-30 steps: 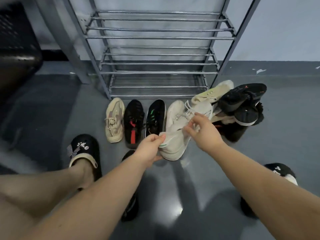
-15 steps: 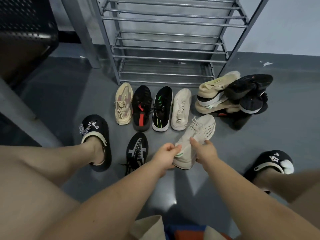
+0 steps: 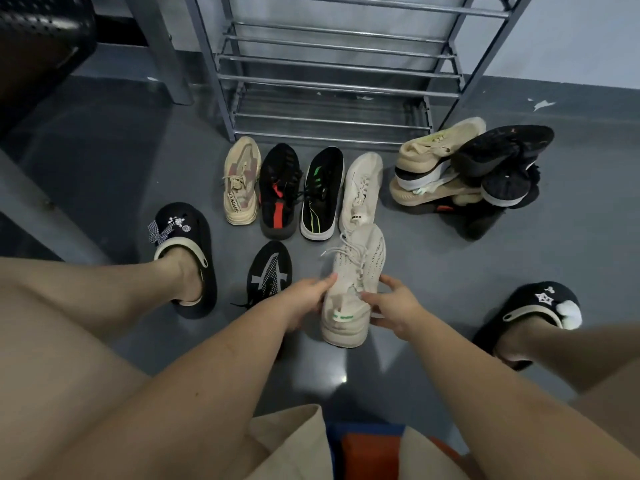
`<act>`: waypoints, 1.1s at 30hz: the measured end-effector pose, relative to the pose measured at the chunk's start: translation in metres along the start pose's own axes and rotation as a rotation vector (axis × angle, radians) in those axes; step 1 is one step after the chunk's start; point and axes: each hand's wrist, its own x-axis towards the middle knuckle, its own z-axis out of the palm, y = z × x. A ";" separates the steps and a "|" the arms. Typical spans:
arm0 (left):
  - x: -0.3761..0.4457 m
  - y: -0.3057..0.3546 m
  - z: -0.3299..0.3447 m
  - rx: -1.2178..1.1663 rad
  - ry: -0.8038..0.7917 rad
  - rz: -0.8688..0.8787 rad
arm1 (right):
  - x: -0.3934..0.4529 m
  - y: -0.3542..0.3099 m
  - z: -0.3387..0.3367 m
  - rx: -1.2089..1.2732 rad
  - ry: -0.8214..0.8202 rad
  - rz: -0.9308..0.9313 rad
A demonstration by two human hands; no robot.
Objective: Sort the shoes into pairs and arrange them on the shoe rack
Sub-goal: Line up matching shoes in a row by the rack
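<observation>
A beige knit sneaker (image 3: 356, 271) with a green heel tab stands on the floor, toe pointing away. My left hand (image 3: 306, 299) grips its left side and my right hand (image 3: 393, 304) grips its right side near the collar. A row of single shoes lies beyond it: a tan chunky sneaker (image 3: 240, 181), a black and red sneaker (image 3: 278, 192), a black and green sneaker (image 3: 322, 195) and a cream sneaker (image 3: 362, 188). A black sneaker with a white pattern (image 3: 270, 271) lies left of my hands. The metal shoe rack (image 3: 332, 67) stands empty behind.
A heap of beige and black shoes (image 3: 467, 171) lies to the right of the rack. My feet wear black clogs, the left clog (image 3: 183, 244) and the right clog (image 3: 533, 313). A dark chair (image 3: 38, 46) and a grey post (image 3: 162, 53) stand at the left.
Both hands brought the beige sneaker down and toward me from in front of the pile, turning it upright onto the floor behind the row.
</observation>
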 end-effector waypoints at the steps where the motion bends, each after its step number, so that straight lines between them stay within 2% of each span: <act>1: 0.003 -0.003 -0.003 0.042 -0.014 -0.025 | 0.001 0.004 0.002 -0.037 -0.026 0.001; 5: 0.010 -0.016 -0.018 0.283 -0.017 -0.098 | 0.007 0.020 0.012 -0.131 -0.093 0.029; 10: 0.017 -0.023 -0.023 0.381 -0.026 -0.238 | 0.013 0.034 0.022 -0.223 -0.144 0.064; 14: 0.023 -0.026 -0.024 0.400 0.016 -0.240 | 0.020 0.034 0.027 -0.257 -0.176 0.025; 18: 0.027 -0.022 -0.025 0.344 0.125 -0.072 | 0.024 0.032 0.030 -0.470 -0.237 0.011; 21: 0.029 -0.019 -0.029 0.443 0.241 0.113 | 0.023 0.034 0.031 -0.616 -0.229 0.007; 25: 0.024 -0.019 -0.031 0.910 0.344 0.230 | 0.021 0.032 0.027 -0.979 -0.210 -0.120; 28: 0.026 -0.019 -0.025 1.223 0.323 0.313 | 0.018 0.023 0.018 -1.198 -0.157 -0.245; 33: 0.031 0.004 -0.001 1.406 0.315 0.401 | 0.020 -0.006 -0.003 -1.317 -0.026 -0.340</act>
